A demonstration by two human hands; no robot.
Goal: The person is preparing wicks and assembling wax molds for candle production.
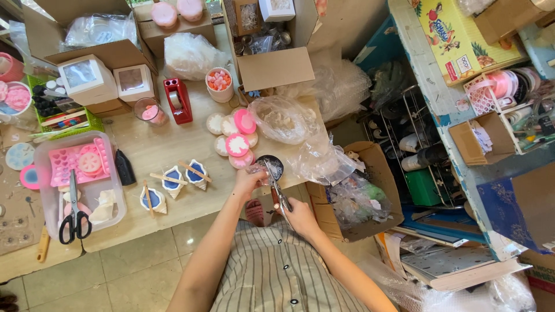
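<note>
A pale wooden work table (162, 150) is standing on a tiled floor in a crowded craft room, with open cardboard boxes (272, 63) at its far side and a blue shelf (439, 98) full of supplies on the right. The person in a striped shirt (277, 271) is looking down at both hands, which are working close together at the near edge of the table. The left hand (248, 182) is closing its fingers on a small round dark container wrapped in clear plastic film (269, 166), holding it just above the table edge. The right hand (300, 216) is gripping the handles of a pair of small scissors (279, 193), and the blades are pointing up to the plastic film and touching it; I cannot tell if the blades are open or closed. Just behind the container, a group of round pink and white discs (236, 136) is lying on the table, beside a crumpled clear plastic bag (283, 118). To the left, three shell-shaped pieces with blue filling and wooden sticks (172, 182) are lying in a row. Further left, a clear plastic tub (43, 190) is holding pink moulds and black-handled scissors (74, 216). A red tape dispenser (178, 101) is standing near the middle of the table.
</note>
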